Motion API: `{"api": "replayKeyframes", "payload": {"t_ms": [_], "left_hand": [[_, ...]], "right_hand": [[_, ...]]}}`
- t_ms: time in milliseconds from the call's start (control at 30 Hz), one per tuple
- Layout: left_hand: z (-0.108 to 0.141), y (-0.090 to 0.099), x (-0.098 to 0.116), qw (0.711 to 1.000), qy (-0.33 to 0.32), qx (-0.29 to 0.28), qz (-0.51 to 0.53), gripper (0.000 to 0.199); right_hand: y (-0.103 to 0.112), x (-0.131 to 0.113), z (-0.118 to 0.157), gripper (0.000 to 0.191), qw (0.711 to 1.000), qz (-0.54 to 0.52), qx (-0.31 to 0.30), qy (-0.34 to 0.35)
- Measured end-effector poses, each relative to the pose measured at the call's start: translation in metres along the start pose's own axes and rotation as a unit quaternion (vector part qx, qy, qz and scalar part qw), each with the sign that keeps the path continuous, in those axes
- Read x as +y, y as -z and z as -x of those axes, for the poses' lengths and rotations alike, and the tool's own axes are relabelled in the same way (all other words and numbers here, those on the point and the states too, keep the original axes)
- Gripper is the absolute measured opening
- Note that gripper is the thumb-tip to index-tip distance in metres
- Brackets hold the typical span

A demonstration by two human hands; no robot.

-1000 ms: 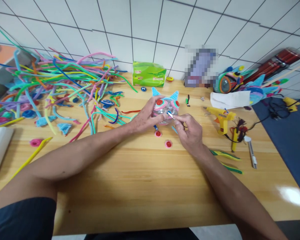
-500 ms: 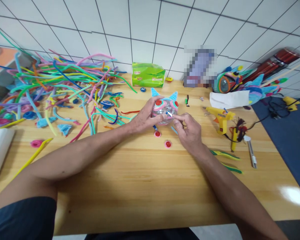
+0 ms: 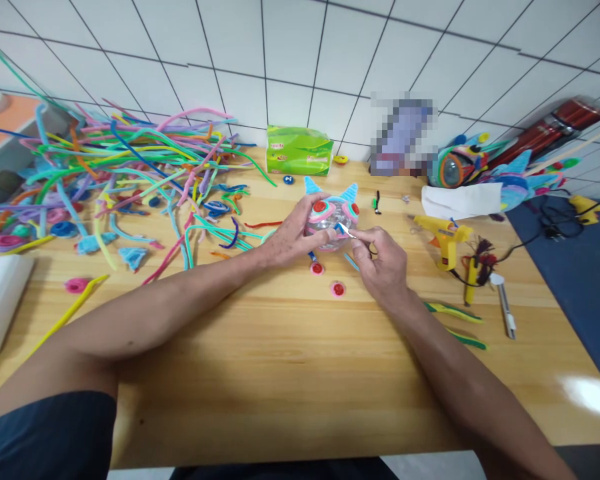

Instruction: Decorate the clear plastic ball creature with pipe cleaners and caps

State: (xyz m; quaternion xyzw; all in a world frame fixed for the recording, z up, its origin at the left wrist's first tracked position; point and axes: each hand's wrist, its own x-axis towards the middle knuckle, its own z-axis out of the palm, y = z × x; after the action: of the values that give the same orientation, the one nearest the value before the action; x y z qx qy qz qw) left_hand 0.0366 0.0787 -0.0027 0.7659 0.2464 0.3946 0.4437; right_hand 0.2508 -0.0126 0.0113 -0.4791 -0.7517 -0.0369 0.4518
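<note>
Tiled wall (image 3: 230, 33): white, dark joints, behind a wooden table (image 3: 280, 380).
Left side: heap of coloured fuzzy stems (image 3: 145, 153), spreading toward the left forearm.
Left hand (image 3: 296, 230): grasping a clear ball (image 3: 336, 213), thumb across its front.
Ball position: between both hands, blue ears uppermost, red eyes facing the person.
Right hand (image 3: 383, 259): pinching a slim tool (image 3: 348, 231), pale tip at the ball's front.
Working room: bare wood between the forearms, from two red discs (image 3: 338, 289) to the near edge.
Right side: yellow glue gun (image 3: 446, 239), well inside the slanting edge; blue floor (image 3: 570, 260) beyond.
</note>
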Motion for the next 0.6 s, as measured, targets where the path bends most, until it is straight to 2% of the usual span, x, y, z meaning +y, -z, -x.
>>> {"api": "replayKeyframes", "payload": {"t_ms": [433,600], "left_hand": [[0.0009,-0.0008,-0.0039,1.0,-0.002,0.004,0.006,0.07],[0.0005,-0.0017,-0.0059,1.0,-0.002,0.009,0.013,0.073]], "right_hand": [[0.0026,-0.0027,0.0024,0.022,1.0,-0.001,-0.004,-0.021],[0.0007,-0.003,0.0014,0.025,1.0,-0.001,-0.003,0.015]]}}
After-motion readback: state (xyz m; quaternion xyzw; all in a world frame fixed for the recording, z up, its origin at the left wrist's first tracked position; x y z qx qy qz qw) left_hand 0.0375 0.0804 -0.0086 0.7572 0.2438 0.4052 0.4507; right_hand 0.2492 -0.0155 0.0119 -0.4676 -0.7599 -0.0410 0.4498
